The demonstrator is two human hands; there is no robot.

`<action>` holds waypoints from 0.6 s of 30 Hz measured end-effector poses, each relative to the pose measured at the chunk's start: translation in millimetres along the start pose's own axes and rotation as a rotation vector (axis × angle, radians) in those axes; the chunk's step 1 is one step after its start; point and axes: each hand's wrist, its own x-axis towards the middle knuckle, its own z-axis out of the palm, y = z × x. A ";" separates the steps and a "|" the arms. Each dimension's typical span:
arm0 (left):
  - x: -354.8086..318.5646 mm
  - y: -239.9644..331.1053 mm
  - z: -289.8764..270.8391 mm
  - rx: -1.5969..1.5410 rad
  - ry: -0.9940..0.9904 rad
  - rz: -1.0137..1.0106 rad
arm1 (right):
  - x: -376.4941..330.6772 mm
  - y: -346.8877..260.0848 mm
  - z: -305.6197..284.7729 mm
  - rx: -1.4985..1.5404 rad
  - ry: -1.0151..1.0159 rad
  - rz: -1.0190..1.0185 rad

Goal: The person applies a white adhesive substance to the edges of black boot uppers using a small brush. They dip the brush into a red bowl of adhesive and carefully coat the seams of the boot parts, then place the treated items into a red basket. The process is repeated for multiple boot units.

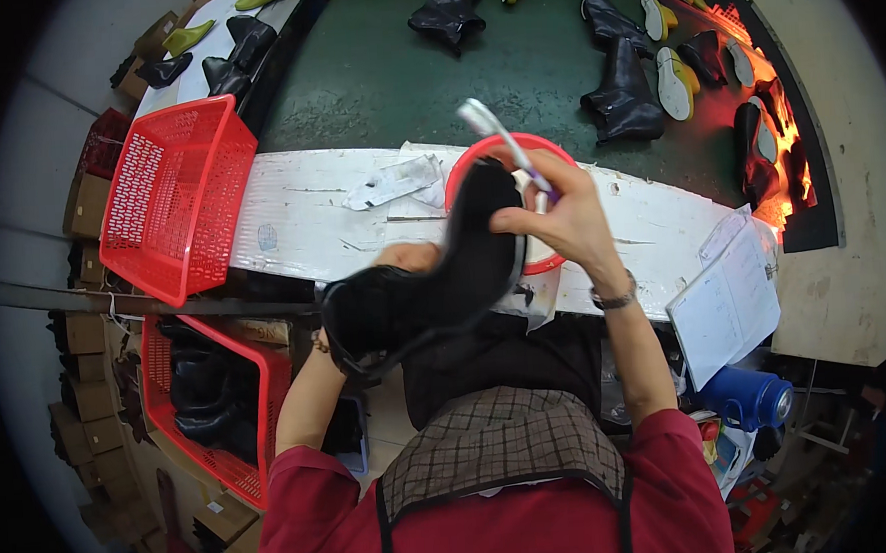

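Note:
A black boot upper (462, 265) is held in front of me above the white bench edge, bent at the ankle with its dark inside facing up. My left hand (409, 256) grips it from behind, its fingers mostly hidden by the boot. My right hand (565, 205) closes on a white and purple toothbrush (501, 133), its head pointing up and to the left. The thumb of that hand also presses on the boot's upper end. A red tub (455, 179) stands just behind the boot; its contents are hidden from view.
A red perforated basket (173, 195) leans at left, above a red crate (268, 386) of black boots. Beyond the white bench (299, 199), a green belt (353, 81) carries boots and yellow shoe forms toward an orange-glowing heater (788, 158). Papers (725, 302) and a blue jug (740, 398) are right.

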 end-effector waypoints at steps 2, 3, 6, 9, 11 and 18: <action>-2.9 10.5 21.6 0.388 -0.032 0.158 | 8.1 9.8 11.5 0.079 0.007 0.005; -11.3 2.1 12.3 0.789 0.010 0.328 | 7.8 7.2 12.7 0.148 0.036 0.036; -21.1 -2.2 -16.4 -0.765 -0.361 0.030 | 1.5 6.3 15.2 0.219 0.136 0.073; -27.0 30.9 4.6 0.073 -0.291 0.155 | -7.8 15.6 22.0 -0.071 0.251 0.082; -26.7 39.9 48.0 0.354 -0.078 0.172 | -8.4 19.8 27.8 -0.054 0.231 0.047; -40.7 34.3 -4.4 0.241 0.327 0.060 | -32.1 30.5 -55.2 -0.829 0.272 -0.027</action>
